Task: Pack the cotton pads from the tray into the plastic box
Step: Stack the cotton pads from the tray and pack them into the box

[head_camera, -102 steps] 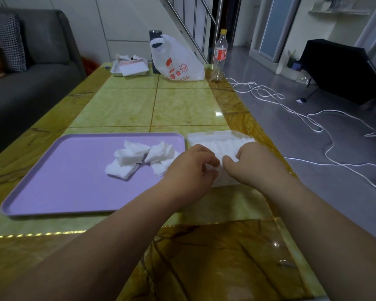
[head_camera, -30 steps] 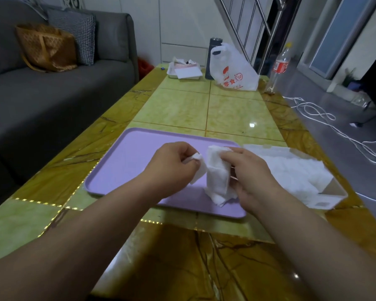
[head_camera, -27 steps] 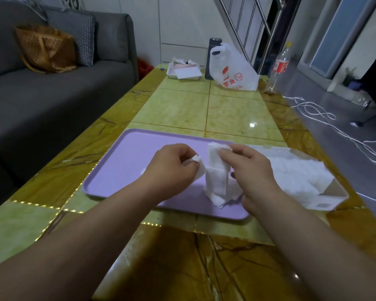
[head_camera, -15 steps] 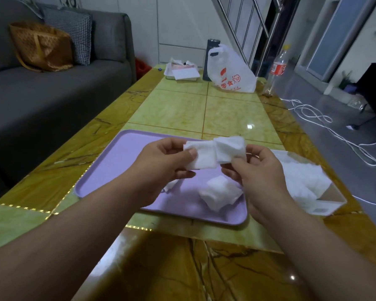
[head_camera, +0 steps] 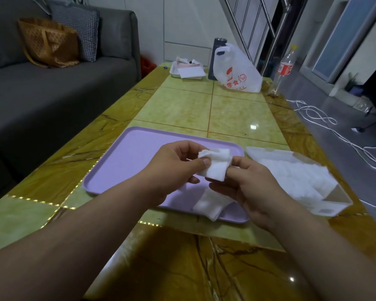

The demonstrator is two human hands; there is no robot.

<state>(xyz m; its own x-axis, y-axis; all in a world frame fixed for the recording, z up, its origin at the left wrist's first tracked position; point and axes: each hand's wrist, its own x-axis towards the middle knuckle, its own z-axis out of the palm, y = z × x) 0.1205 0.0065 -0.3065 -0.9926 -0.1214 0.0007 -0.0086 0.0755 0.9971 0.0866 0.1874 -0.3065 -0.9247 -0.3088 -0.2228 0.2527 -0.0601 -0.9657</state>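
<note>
- Pinching a small stack of white, fluffy square cotton pads (head_camera: 215,167) at frame centre: left grip (head_camera: 174,170) and right grip (head_camera: 250,190).
- Loose pads (head_camera: 211,205) lie on the lilac tray (head_camera: 122,166), lower centre.

This was a home living room. A grey sofa (head_camera: 52,88) ran along the left edge of a low, glossy green-and-amber marble-patterned coffee table (head_camera: 232,111), with a houndstooth cushion (head_camera: 80,31) and a tan tote bag (head_camera: 50,42) on its seat. At the table's far edge stood a printed plastic shopping bag (head_camera: 237,70), a dark flask (head_camera: 217,48) and a soda bottle (head_camera: 283,70). A metal stair railing (head_camera: 258,25) rose behind, and a white cable (head_camera: 317,114) trailed over the grey floor to the right.
</note>
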